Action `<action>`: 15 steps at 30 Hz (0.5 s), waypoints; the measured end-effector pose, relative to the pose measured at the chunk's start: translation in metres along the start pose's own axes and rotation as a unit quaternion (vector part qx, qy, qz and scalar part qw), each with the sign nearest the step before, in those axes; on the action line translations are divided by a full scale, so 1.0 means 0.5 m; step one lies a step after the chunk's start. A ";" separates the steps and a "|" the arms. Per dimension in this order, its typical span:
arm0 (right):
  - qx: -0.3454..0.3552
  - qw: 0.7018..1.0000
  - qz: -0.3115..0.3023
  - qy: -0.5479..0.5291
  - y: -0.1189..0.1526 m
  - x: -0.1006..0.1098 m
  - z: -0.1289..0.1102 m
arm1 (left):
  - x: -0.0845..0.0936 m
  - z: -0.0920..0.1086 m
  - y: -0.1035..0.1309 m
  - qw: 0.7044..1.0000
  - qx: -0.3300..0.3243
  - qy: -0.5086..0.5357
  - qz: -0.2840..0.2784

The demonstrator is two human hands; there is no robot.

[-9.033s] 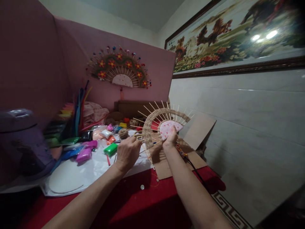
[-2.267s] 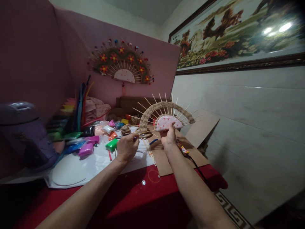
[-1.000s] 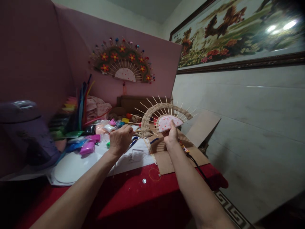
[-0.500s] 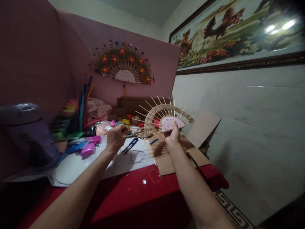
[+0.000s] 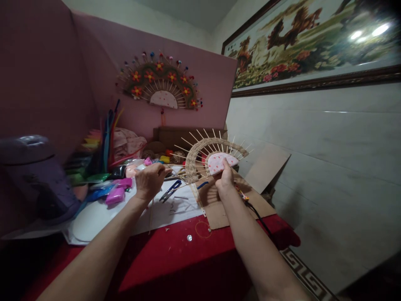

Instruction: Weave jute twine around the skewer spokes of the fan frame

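My right hand grips a half-round woven fan by its white, red-dotted centre piece, thumb on the front face. Thin wooden sticks radiate from that centre through a band of woven tan twine, their tips sticking out past it. Left of the fan, my left hand is closed in a pinch beside the stick ends. A thin pale strand, which looks like twine, hangs below this hand; the part between the fingers is hidden. Blue-handled thread snips lie on the white paper under the hands.
A finished fan with flowers hangs on the pink board behind. Bright clay packs and a purple flask stand left. Brown cardboard lies under the fan on the red tablecloth. A tiled wall closes the right side.
The fan and my right hand have shifted slightly left, and the fan has tilted a little. My left hand has moved slightly left, still pinched.
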State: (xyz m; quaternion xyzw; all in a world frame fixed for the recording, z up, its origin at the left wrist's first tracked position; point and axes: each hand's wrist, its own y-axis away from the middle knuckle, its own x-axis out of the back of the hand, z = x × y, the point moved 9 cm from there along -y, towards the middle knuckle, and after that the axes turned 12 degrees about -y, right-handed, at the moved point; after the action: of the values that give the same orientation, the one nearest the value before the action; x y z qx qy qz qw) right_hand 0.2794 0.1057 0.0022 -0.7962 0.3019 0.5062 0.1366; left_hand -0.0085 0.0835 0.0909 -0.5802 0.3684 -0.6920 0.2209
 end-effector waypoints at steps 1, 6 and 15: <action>0.000 1.000 0.003 0.003 -0.002 0.002 0.001 | 0.002 0.002 0.000 1.000 -0.005 -0.003 0.002; -0.004 1.000 0.018 0.018 -0.003 0.008 0.007 | 0.006 0.013 -0.001 0.999 -0.042 0.007 0.025; -0.003 0.999 0.025 0.033 0.007 0.001 0.008 | -0.002 0.004 -0.003 0.997 -0.052 0.046 0.042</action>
State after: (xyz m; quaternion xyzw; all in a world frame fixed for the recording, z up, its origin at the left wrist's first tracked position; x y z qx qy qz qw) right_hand 0.2743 0.1049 0.0002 -0.8048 0.3250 0.4840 0.1118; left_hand -0.0060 0.0849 0.0914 -0.5425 0.4376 -0.6881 0.2018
